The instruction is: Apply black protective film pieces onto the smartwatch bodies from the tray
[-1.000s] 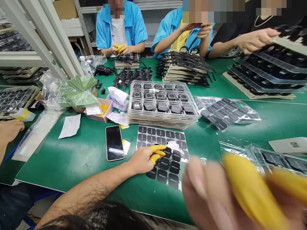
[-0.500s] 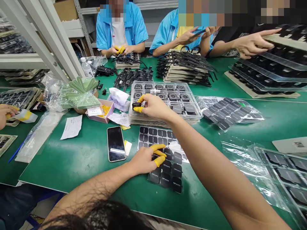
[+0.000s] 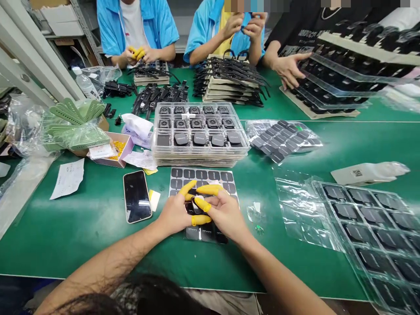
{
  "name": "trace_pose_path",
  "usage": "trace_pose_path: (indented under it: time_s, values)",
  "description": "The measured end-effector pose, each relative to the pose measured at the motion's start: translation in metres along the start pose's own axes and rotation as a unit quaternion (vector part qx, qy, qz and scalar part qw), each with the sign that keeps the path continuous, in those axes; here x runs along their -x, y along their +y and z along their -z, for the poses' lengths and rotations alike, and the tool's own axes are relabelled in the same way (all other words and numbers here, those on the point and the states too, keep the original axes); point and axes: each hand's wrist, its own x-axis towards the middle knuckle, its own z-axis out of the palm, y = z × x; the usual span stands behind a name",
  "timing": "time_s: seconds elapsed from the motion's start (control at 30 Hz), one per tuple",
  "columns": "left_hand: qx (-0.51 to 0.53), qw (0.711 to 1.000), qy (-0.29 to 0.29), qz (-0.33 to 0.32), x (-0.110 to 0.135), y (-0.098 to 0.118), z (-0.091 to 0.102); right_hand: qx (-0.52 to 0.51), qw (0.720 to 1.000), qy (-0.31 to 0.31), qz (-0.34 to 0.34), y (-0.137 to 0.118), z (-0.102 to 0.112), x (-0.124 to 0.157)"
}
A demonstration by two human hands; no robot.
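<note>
My left hand [image 3: 173, 214] and my right hand [image 3: 226, 214] meet over a sheet of black square pads [image 3: 203, 176]. Both wear yellow finger cots. Between their fingers they grip a small square black watch body [image 3: 196, 204], which is partly hidden by them. The sheet lies flat on the green mat [image 3: 82, 245] under both hands, and my fingers cover its middle. Just behind it stands a stack of clear plastic trays [image 3: 200, 157] holding square black watch bodies and pads.
A smartphone [image 3: 137, 197] lies left of the sheet. At right are a clear tray of black pads [image 3: 367, 223] and a plastic bag [image 3: 303, 210]. Stacked watch straps [image 3: 229, 83] and co-workers' hands [image 3: 288, 68] lie further back.
My right hand has come back from the tray stack to the sheet with the watch body. It now meets my left hand there. The camera view has shifted left.
</note>
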Motion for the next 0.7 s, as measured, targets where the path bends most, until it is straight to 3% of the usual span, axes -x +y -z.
trace_pose_path:
  time_s: [0.43,0.57,0.63,0.7]
  values:
    - [-0.051,0.997,0.035,-0.045,0.005,-0.005,0.000,-0.008,0.989,0.095,0.112,0.038,-0.029,0.011]
    - [-0.039,0.997,0.040,-0.044,0.005,-0.006,0.000,0.021,0.984,0.108,0.139,0.038,-0.036,0.015]
    - [-0.011,0.999,0.040,-0.036,0.005,-0.007,0.000,0.021,0.982,0.122,0.146,0.029,-0.029,0.016]
    - [0.024,0.999,0.026,-0.029,0.004,-0.006,0.000,0.001,0.978,0.152,0.144,0.018,-0.004,0.016]
